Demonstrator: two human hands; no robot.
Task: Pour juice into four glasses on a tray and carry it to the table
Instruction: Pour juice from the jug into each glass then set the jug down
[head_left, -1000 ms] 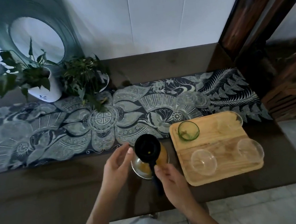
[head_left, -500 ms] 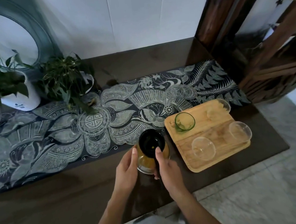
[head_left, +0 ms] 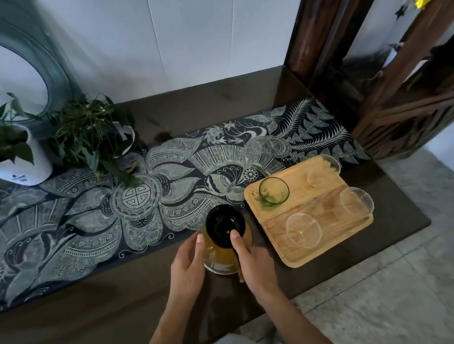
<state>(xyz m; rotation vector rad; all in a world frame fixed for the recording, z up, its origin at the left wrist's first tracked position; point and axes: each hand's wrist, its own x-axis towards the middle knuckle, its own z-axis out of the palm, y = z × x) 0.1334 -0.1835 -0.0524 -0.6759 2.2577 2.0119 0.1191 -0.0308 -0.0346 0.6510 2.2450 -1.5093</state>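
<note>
white pot [head_left: 21,171] print too blurry to read | juice jug [head_left: 219,256] just left of tray [head_left: 316,204] | left hand [head_left: 187,268] fingers straight on its side | right hand [head_left: 255,261] gripping it, thumb on black lid [head_left: 224,224]

A dark wooden table [head_left: 68,328] stands against the wall, with a blue-and-white batik runner [head_left: 91,228] laid along its length. A glass carafe [head_left: 220,252] of orange juice with a black lid stands at the runner's near edge. At the runner's right end lies a wooden tray [head_left: 299,261], its far corner overlapping the cloth. A white pot [head_left: 21,171] with a leafy plant sits on the runner's far edge, left. A second pot [head_left: 126,133] stands just behind the runner.
</note>
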